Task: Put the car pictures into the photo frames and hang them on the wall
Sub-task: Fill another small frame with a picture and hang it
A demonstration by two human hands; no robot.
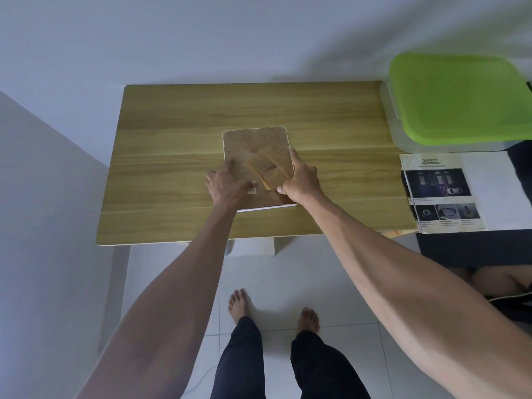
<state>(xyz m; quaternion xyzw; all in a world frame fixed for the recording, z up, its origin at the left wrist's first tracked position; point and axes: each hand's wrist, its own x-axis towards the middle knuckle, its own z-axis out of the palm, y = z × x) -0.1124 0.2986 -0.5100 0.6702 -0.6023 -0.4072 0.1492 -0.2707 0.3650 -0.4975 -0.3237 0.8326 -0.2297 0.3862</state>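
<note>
Photo frame (256, 148) face-down on tabletop (172, 125), backing up for access. Left hand (227, 182) presses flat, steadying; right hand (299, 180) pinches the stand (267, 168), probably to open it.

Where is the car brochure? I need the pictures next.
In the head view, the brochure lies at far right, just off the table, below the green-lidded box.

Photo frame (256, 148) lies back up: front face hidden. Left hand (227, 182) covers its near-left corner, right hand (302, 180) its right edge. Green-lidded box (457, 99) cut off at right edge. Car brochure (443, 191): small print unreadable. Both upper arms run out at bottom.
</note>
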